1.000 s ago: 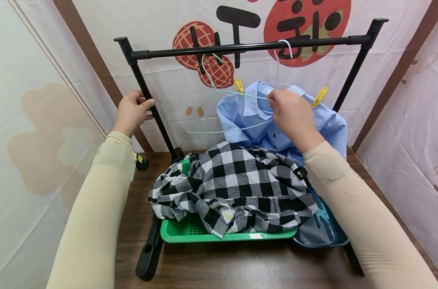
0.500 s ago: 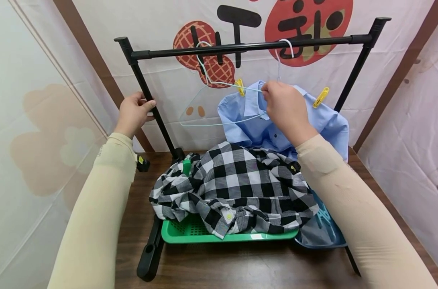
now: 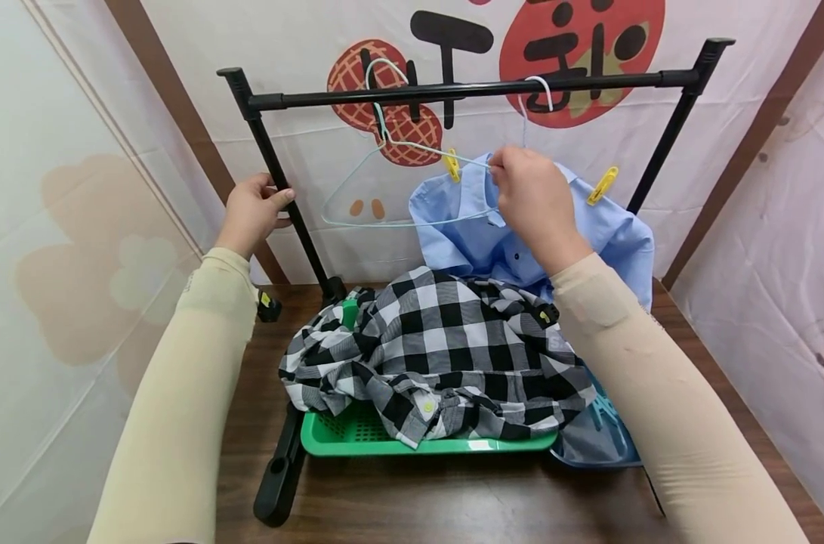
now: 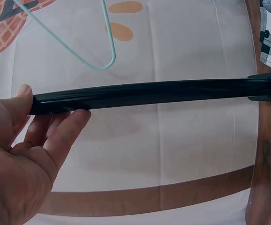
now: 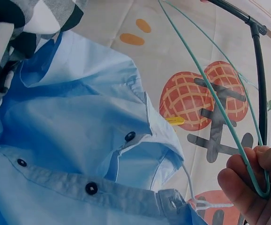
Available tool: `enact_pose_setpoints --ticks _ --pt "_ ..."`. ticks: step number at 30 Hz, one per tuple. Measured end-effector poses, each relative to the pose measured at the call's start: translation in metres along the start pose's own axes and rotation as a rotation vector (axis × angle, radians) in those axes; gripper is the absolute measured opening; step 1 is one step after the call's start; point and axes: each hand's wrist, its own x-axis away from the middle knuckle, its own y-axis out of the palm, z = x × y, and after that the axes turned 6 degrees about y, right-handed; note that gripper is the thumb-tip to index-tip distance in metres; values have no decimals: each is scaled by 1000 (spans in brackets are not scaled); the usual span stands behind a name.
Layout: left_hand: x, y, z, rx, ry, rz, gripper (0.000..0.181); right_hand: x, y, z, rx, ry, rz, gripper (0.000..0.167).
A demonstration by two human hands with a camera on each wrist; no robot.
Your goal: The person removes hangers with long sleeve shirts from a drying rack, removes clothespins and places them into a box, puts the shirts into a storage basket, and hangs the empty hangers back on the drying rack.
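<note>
My left hand (image 3: 251, 211) grips the black left post (image 3: 285, 177) of a clothes rack, thumb and fingers around it in the left wrist view. With my right hand (image 3: 537, 204) I pinch one end of a bare mint-green wire hanger (image 5: 215, 96). Its hook rises above the rack's top bar (image 3: 466, 91); part of it is hidden by the bar, so I cannot tell whether it goes over. Behind my right hand, a light blue shirt (image 3: 445, 219) hangs from a white hanger (image 3: 539, 81), with yellow clothespins (image 3: 603, 186) at both shoulders.
A black-and-white checked shirt (image 3: 445, 332) lies heaped over a green basket (image 3: 425, 451) on the wooden table. Beside it, a blue basin (image 3: 588, 453) with blue clothespins is partly covered by my right sleeve. The rack's foot (image 3: 276, 483) sticks out front left.
The hanger has risen, its hook moving from below the bar to above it and slightly left. My right hand moved up and left with it; the left hand stayed on the post.
</note>
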Motion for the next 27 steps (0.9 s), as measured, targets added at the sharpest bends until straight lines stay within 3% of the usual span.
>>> enact_pose_setpoints --ticks 22,27 --pt "0 1 -7 -2 0 -16 41 26 12 12 -39 -63 59 18" --pt "0 2 -7 -12 -9 -20 42 29 14 15 -53 -51 32 18"
